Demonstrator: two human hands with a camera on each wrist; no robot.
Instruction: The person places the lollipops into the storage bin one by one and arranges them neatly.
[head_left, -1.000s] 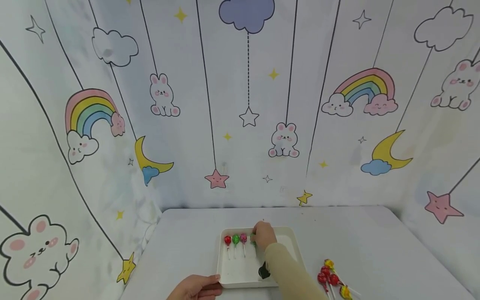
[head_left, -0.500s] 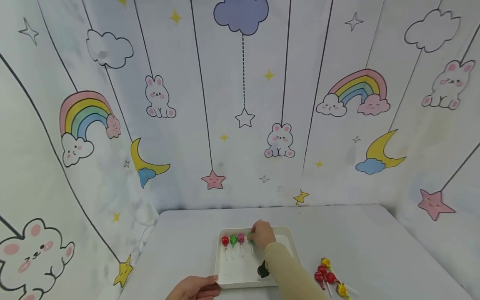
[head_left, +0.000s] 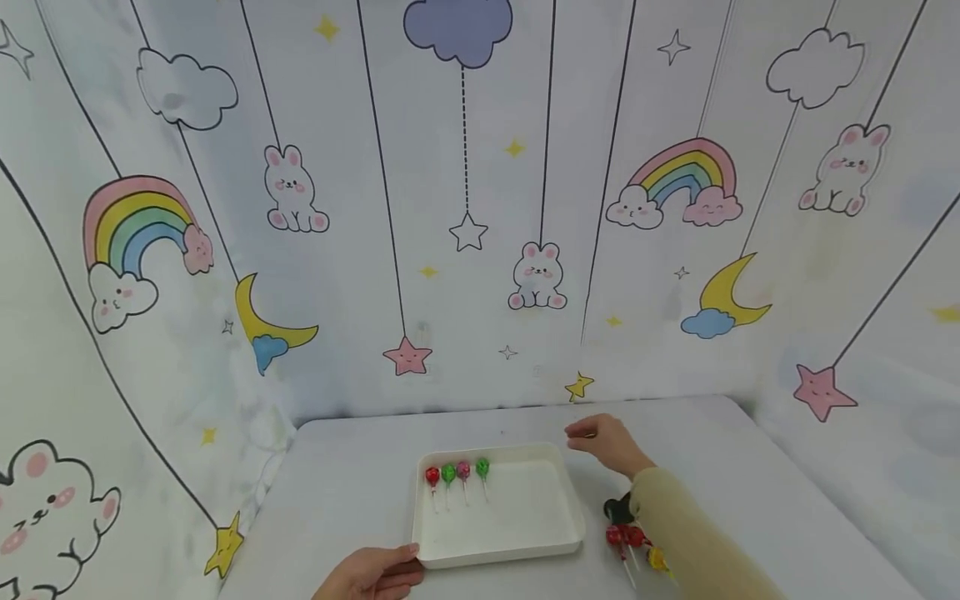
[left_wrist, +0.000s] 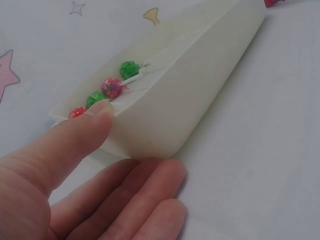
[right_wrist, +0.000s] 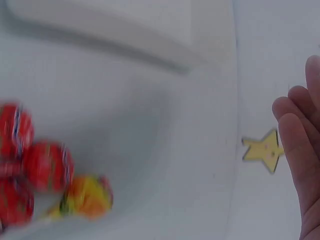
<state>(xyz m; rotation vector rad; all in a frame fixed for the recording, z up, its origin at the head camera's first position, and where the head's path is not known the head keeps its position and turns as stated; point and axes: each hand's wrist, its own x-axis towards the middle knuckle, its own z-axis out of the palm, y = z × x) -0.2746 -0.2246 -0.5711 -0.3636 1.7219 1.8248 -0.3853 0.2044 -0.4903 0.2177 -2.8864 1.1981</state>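
Note:
Four-sided and shallow, a white tray point(head_left: 555, 546) lies on the table. Along its back left sit a red lollipop point(head_left: 432, 476), a green lollipop point(head_left: 448, 473), a pink lollipop point(head_left: 464, 471) and another green lollipop point(head_left: 482, 467), sticks toward the front. My left hand point(head_left: 367, 573) pinches the tray's near left corner; in the left wrist view its thumb point(left_wrist: 85, 127) is at the rim and the fingers point(left_wrist: 160, 185) are at the outer wall's bottom. Off the tray's back right corner, my right hand point(head_left: 609, 443) is raised with fingers extended, holding nothing.
Right of the tray lies a loose pile with red lollipops point(head_left: 633, 536) and a yellow lollipop point(head_left: 657, 558), partly hidden by the right sleeve point(head_left: 690, 533). A black wrist camera point(head_left: 617, 509) overlaps the pile. Behind the table hangs a cartoon-printed backdrop point(head_left: 487, 317).
My right hand has let go of the second green lollipop, leaving it in the row, and moved right out of the tray. The left hand keeps its hold; the head view has shifted slightly.

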